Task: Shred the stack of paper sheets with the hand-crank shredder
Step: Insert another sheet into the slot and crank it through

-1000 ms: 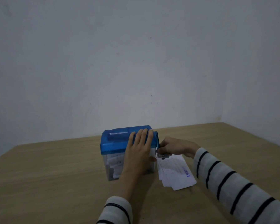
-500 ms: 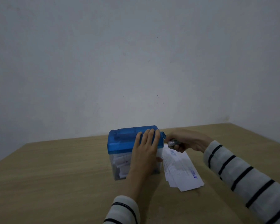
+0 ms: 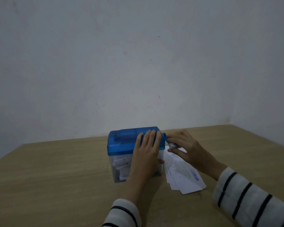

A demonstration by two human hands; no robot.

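A small shredder with a blue lid and a clear bin stands mid-table; white paper strips fill the bin. My left hand lies flat over the lid's right end and front, fingers spread, pressing it down. My right hand pinches the grey knob of the crank handle at the shredder's right side. A fanned stack of white paper sheets with blue print lies on the table right of the shredder, partly under my right wrist.
The wooden table meets a bare grey wall behind, with a room corner at the right. Striped sleeves cover both forearms at the bottom of the view.
My right hand has carried the crank knob around: low beside the bin, then up near the lid, now slightly lower and to the right. The left hand stays on the lid.
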